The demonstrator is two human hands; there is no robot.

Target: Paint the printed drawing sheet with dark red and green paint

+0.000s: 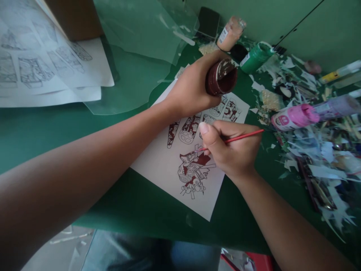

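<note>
My left hand (194,84) is wrapped round a small open jar of dark red paint (218,83), tilted above the far part of the sheet. Between the thumb and fingers of my right hand (229,145) is a thin red-handled paintbrush (245,136). Its tip meets or hovers just over a line drawing on the white paper sheet (160,158); I cannot tell which. Dark red fills several areas of that drawing and of the smaller shapes above it. My left hand and the jar hide part of the sheet's far end.
Paint bottles in peach (230,34), green (256,57) and pink (295,117) lie or stand at the back and right. Paper scraps (327,150) are heaped along the right side. More printed sheets (56,71) and clear plastic film (135,75) lie at the left, near a brown box (76,19).
</note>
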